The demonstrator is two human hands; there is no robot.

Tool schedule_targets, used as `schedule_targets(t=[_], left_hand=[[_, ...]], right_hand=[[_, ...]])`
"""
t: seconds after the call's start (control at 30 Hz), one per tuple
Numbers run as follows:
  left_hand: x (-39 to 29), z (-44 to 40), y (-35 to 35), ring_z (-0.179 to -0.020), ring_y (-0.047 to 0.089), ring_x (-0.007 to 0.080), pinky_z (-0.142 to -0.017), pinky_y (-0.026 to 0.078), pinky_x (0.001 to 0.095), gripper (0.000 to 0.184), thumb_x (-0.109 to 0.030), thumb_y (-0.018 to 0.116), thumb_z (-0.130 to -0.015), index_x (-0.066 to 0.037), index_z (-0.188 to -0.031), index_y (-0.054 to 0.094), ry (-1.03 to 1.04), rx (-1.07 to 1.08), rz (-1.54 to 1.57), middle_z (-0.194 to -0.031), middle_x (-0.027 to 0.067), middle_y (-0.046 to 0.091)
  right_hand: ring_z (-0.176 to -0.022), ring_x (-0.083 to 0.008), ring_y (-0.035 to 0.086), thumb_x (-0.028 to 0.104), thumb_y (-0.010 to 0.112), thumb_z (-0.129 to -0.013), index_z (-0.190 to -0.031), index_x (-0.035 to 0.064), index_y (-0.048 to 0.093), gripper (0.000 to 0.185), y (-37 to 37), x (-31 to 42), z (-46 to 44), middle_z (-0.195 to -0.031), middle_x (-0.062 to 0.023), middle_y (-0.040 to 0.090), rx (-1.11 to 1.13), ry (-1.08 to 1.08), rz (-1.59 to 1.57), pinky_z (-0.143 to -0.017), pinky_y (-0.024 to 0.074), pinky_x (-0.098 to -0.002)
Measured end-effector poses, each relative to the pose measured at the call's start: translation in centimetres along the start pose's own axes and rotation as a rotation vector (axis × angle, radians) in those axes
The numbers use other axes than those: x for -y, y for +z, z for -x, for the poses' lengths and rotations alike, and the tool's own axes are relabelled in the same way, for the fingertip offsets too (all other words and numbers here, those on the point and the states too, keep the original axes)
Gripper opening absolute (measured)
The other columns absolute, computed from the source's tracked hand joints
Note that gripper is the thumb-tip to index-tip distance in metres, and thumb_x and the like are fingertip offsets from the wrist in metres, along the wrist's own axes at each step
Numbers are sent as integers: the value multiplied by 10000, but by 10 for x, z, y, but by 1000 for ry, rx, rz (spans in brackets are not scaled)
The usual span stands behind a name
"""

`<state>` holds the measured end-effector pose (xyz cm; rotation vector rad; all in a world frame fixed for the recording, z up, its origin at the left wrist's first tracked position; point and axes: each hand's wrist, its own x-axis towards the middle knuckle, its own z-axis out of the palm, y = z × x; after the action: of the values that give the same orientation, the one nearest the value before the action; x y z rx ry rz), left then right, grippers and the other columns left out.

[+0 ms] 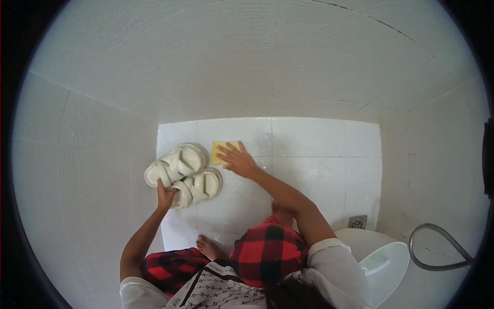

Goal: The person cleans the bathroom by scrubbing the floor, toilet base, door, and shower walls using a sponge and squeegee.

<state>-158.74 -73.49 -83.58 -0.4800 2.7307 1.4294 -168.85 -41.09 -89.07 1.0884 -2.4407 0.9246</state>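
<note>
A pair of cream slide sandals [181,160] with crossed straps is at the left of the white tiled floor. My left hand [165,196] is closed on the sandals where their near ends meet; some of its fingers are hidden beneath them. Just to the right of the sandals, a yellow cleaning cloth [218,158] lies flat on the tiles. My right hand [238,158] presses down on this cloth, palm down, with its fingers spread. Part of the cloth is hidden under the palm.
Pale walls enclose the wet tiled floor [319,177] on several sides. At the lower right are a metal floor drain [357,222], a white basin [395,273] with a pale object inside, and a looped metal hose [429,268]. My bare foot [210,248] is near the front.
</note>
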Motion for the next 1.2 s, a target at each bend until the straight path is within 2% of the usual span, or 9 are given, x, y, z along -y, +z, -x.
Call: schedule_targets(t=[0.33, 0.5, 0.63, 0.8, 0.87, 0.9, 0.93, 1.13, 1.2], left_hand=[[29, 31, -7, -1039, 513, 282, -912, 381, 339, 503, -101, 685, -761, 55, -1176, 448, -98, -366, 106, -1142, 174, 535], [27, 22, -22, -1053, 496, 293, -919, 379, 367, 680, -133, 748, -691, 35, -1246, 392, -237, -282, -216, -1218, 185, 472], [11, 35, -85, -1054, 500, 273, -882, 407, 347, 700, -144, 723, -693, 24, -1278, 378, -446, 114, 27, -1213, 187, 482], [-85, 88, -138, -1026, 523, 201, -860, 419, 315, 515, -145, 661, -758, 9, -1213, 472, -511, 98, -165, -1149, 131, 542], [-129, 91, -133, -997, 543, 193, -871, 420, 305, 412, -118, 621, -795, 15, -1168, 509, -577, 24, -143, -1089, 114, 580], [-115, 83, -134, -974, 557, 188, -872, 424, 317, 359, -99, 596, -818, -11, -1158, 523, -431, 90, -93, -1043, 88, 602], [-123, 68, -119, -976, 554, 183, -868, 426, 322, 351, -111, 596, -825, -14, -1155, 525, -331, 146, -77, -1046, 87, 601], [-268, -9, -13, -995, 563, 261, -881, 422, 350, 337, -106, 629, -800, -11, -1115, 556, 286, 372, -373, -1099, 128, 586], [-295, 0, -26, -1019, 550, 297, -897, 411, 367, 330, -87, 640, -780, -20, -1096, 572, 619, 316, -763, -1120, 137, 573]], right_hand=[[-1273, -346, 287, 263, 480, -883, -1343, 58, 341, 523, -177, -174, 195, -1388, -122, 340, -212, 1166, 775, -1026, 125, -562], [-1256, -336, 318, 99, 479, -823, -1254, 33, 440, 438, 9, -35, 17, -1334, -157, 377, -312, 459, -34, -1051, 181, -510], [-1251, -322, 331, 102, 502, -808, -1232, 71, 472, 427, -1, 27, 63, -1318, -132, 398, 113, 242, -180, -1046, 199, -508], [-1226, -358, 341, 168, 359, -934, -1287, -8, 378, 395, -186, -112, 227, -1355, -167, 373, -344, 1277, 550, -1035, 211, -463], [-1199, -352, 370, 168, 373, -928, -1287, 1, 392, 396, -168, -133, 216, -1312, -183, 409, -398, 1296, 825, -1037, 215, -448], [-1172, -347, 400, 167, 388, -922, -1288, 11, 406, 398, -153, -141, 200, -1270, -199, 446, -439, 1301, 1085, -1039, 218, -433], [-1211, -367, 362, 169, 360, -932, -1301, -16, 378, 414, -128, -115, 148, -1298, -202, 421, -569, 1203, 629, -1061, 182, -439], [-1180, -293, 421, 22, 457, -816, -1152, 65, 555, 353, 12, -44, -31, -1246, -124, 492, -25, 314, 2, -1037, 271, -383], [-1097, -290, 471, 55, 462, -831, -1089, 47, 575, 281, 6, -116, 15, -1211, -127, 503, -514, 346, -243, -996, 317, -392]])
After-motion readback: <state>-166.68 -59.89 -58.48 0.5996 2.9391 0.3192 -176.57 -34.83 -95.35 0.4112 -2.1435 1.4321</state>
